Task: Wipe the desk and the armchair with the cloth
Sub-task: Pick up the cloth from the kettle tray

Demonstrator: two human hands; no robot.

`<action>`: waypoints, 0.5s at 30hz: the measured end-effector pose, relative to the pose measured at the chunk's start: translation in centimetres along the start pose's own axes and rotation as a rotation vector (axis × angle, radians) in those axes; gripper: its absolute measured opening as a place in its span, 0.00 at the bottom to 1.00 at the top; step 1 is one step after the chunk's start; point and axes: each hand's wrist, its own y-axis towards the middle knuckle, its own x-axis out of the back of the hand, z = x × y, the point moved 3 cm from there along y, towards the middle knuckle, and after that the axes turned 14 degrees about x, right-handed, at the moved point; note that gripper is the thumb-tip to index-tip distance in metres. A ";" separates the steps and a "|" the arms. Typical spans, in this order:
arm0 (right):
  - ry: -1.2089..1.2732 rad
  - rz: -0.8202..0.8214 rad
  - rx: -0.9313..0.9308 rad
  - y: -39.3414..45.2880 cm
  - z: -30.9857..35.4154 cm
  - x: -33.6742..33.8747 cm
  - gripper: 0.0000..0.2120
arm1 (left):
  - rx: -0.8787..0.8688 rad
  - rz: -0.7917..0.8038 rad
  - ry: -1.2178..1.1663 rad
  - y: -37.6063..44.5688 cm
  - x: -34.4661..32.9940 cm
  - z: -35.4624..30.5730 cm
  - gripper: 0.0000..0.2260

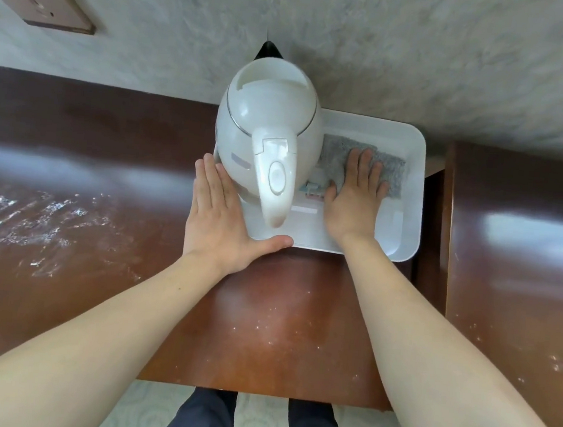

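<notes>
Soft daylight, glare on desk (159,181) (wide-angle bowing), slight blur.

The glossy brown desk (280,316) runs along a grey wall, its top marked with white smears and specks, thickest at the left. A white tray (411,205) sits on it against the wall. A left hand (217,221) lies flat on the wood, touching the tray's near-left corner.
</notes>
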 end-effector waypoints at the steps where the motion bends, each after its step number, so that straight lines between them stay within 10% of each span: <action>1: 0.017 -0.014 0.007 -0.1 0.1 0.2 0.31 | -0.002 0.000 -0.004 0.0 0.0 0.1 0.70; 7: 0.910 -0.134 -0.556 -1.4 1.4 4.6 0.21 | 0.002 0.061 -0.112 -0.9 0.4 0.3 0.69; 15: 1.439 -0.294 -0.580 -8.1 5.0 8.7 0.13 | -0.059 0.232 -0.296 -1.9 3.4 4.4 0.65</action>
